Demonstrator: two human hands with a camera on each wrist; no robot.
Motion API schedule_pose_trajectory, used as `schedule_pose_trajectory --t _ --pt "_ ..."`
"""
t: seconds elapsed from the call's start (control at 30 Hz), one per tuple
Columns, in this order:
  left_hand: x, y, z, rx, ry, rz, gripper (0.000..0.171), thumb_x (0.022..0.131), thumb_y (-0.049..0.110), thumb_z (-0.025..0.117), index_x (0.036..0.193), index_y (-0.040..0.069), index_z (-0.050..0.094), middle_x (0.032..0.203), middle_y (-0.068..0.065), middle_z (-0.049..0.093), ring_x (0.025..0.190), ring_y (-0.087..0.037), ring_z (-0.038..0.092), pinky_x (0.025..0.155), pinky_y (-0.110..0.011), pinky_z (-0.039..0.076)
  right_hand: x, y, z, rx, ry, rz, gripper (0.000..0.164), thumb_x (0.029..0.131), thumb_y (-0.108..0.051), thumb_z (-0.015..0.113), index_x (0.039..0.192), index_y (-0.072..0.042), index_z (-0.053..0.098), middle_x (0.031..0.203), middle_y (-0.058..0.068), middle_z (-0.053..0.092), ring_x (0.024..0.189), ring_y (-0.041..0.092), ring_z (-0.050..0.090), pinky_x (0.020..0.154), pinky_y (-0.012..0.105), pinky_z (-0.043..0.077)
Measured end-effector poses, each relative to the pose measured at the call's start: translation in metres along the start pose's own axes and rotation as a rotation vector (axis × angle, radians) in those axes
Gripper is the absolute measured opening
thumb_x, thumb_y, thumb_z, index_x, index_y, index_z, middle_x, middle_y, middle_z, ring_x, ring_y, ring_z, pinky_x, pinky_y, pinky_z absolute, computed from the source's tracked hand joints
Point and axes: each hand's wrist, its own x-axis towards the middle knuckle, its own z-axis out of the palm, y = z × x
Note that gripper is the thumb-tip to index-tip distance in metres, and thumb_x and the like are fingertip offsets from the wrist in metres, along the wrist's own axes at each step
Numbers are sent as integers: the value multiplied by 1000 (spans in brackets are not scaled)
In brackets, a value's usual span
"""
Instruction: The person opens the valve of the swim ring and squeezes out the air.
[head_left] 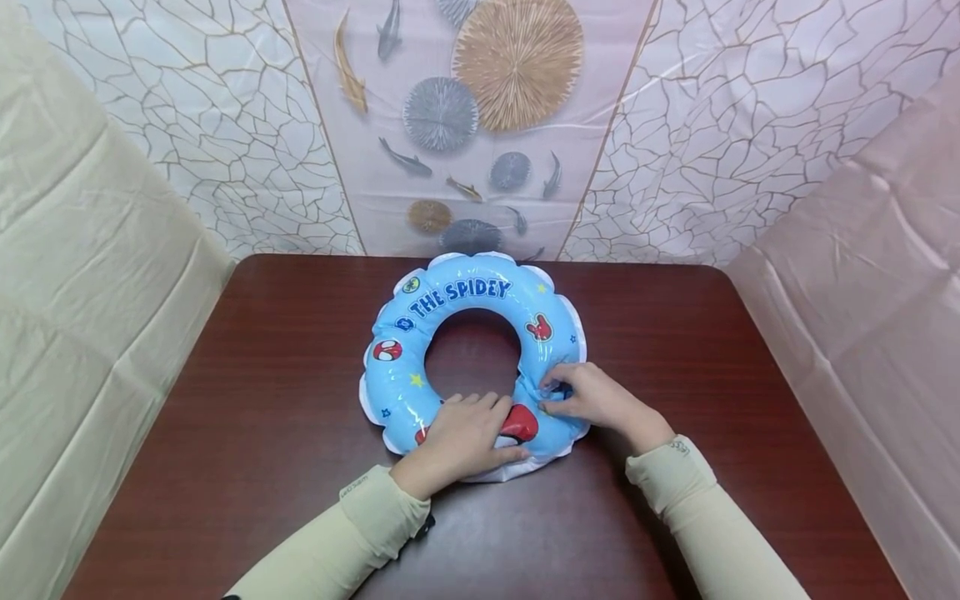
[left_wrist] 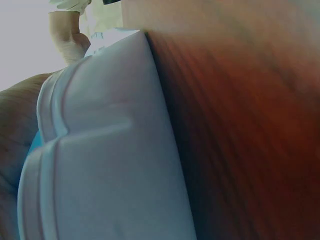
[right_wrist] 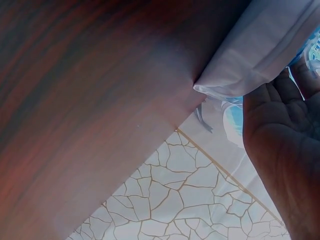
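Note:
A blue inflatable swim ring with scalloped white edges and printed cartoon pictures lies on the table. My left hand rests on its near side, the fingers reaching toward the central hole and the thumb spread toward the outer edge. On the ring's right side, my right hand pinches at the creased surface with curled fingers and thumb. What exactly lies between those fingertips is partly hidden. The ring's pale underside fills much of the left wrist view. In the right wrist view, my right palm is beside the ring's edge.
The dark reddish-brown tabletop surrounds the ring. Behind it hangs a patterned backdrop with fish and round motifs. Pale cloth walls stand on the left and right.

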Motion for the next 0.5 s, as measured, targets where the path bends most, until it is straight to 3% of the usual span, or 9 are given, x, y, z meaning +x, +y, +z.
schedule_pose_trajectory --t 0.5 --pt "4 -3 2 -27 30 -2 55 88 62 67 125 22 57 114 5 66 102 -18 63 89 -42 48 3 -3 -1 1 -10 26 26 85 -26 83 106 -12 75 95 -5 71 86 12 63 83 34 57"
